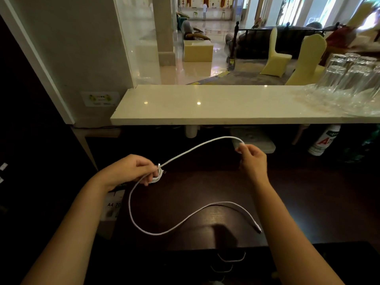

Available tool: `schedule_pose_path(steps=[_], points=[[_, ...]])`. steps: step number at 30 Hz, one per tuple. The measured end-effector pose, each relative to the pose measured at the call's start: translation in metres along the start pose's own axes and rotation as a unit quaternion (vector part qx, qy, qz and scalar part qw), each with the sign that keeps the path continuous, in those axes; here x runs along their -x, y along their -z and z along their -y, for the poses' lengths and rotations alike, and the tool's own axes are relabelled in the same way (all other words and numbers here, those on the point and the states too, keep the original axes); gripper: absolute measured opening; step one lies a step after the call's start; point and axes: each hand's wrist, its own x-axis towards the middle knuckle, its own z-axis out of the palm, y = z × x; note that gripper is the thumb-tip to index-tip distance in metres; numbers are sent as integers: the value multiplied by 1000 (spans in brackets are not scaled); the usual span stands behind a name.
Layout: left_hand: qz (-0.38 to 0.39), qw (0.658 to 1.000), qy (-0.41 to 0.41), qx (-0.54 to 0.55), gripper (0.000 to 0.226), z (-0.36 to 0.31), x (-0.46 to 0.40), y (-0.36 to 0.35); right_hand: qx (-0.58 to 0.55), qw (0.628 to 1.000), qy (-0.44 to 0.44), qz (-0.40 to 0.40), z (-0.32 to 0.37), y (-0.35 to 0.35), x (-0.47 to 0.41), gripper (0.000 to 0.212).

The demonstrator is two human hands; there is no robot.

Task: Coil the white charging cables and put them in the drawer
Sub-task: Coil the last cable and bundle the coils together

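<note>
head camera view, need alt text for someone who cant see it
Over a dark desk, the left hand grips a small coil of white cable while the right hand pinches the strand arching between them. A loose tail snakes across the desk; upturned glasses stand on the pale counter behind.

On the desk [205, 182], the coiled cable [157, 175] sits left, its loose length [185, 220] trailing nearer, drawer handles [231, 257] below the desk's near edge, counter [205, 108] behind, glasses [349, 79] on the counter's right end.
</note>
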Motion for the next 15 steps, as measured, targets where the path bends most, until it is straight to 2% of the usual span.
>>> schedule_pose_path(steps=[1,3,4,5,7,8,10,12,13,15], points=[[-5,1000,2,-9,20,2,0,0,4,1000,-4,-17,0,2,-2,29],[-27,996,-34,84,14,4,1,-2,59,998,1,-24,-3,3,-4,28],[-34,984,-61,161,15,4,0,-3,101,995,3,-5,-5,0,-2,27],[-35,967,-88,235,27,4,-1,-5,140,990,-1,24,-6,-4,0,26],[-42,937,-128,322,42,1,-5,-10,205,974,-23,93,-8,-14,7,26],[-50,926,-142,347,42,-2,-8,-14,238,963,-35,123,-7,-19,11,26],[-70,910,-143,384,27,-9,-10,-22,307,937,-47,160,-2,-29,23,27],[-113,914,-134,366,15,-17,-14,-35,368,909,-29,191,7,-38,41,27],[-135,929,-130,320,19,-20,-17,-43,400,892,-5,208,12,-43,53,27],[-160,964,-140,159,19,-20,-24,-59,474,841,61,255,22,-52,72,31]])
